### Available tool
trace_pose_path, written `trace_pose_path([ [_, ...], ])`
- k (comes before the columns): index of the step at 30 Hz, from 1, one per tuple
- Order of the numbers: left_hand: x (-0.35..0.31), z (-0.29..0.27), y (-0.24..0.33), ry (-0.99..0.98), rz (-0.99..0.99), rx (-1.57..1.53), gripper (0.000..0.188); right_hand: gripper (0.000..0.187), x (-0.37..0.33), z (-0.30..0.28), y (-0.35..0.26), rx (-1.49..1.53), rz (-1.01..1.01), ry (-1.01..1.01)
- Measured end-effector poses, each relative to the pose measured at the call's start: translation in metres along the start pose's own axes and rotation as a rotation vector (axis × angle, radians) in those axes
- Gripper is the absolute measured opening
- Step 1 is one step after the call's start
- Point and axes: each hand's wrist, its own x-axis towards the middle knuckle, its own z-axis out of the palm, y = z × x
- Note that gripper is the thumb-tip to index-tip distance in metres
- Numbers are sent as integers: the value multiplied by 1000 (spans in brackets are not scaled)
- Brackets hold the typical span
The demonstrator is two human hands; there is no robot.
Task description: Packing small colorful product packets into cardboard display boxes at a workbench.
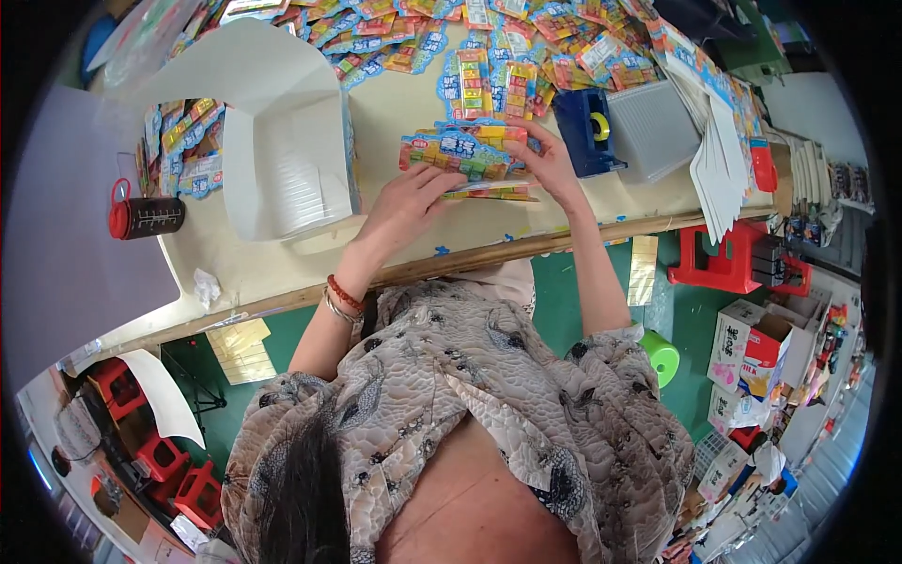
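Over the table's near side, a small stack of colourful carded blister packs with blue wavy tops lies between my hands. My left hand has its fingers bent over the near left edge of the stack. Around the stack's right end, my right hand grips with thumb and fingers; part of its grip is hidden behind the packs. Just left of my hands stands an open white carton with its flaps up and a clear ribbed plastic liner inside. More packs lie beyond the stack.
A blue tape dispenser with yellow tape, clear plastic trays and white folded cartons stand right. Many loose packs cover the back. A red-lidded bottle and crumpled tissue are left. A red stool stands below right.
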Motion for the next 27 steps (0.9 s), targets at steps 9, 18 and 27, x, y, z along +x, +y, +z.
trace_pose_path([
  [9,-15,2,-1,-175,-536,-422,37,31,3,16,-7,-219,-300,202],
  [18,-18,2,-2,-56,-483,-522,32,24,4,2,-11,-76,-45,236],
  [27,-13,-9,-9,-134,-464,-515,28,20,-11,-14,-124,-403,-371,288],
])
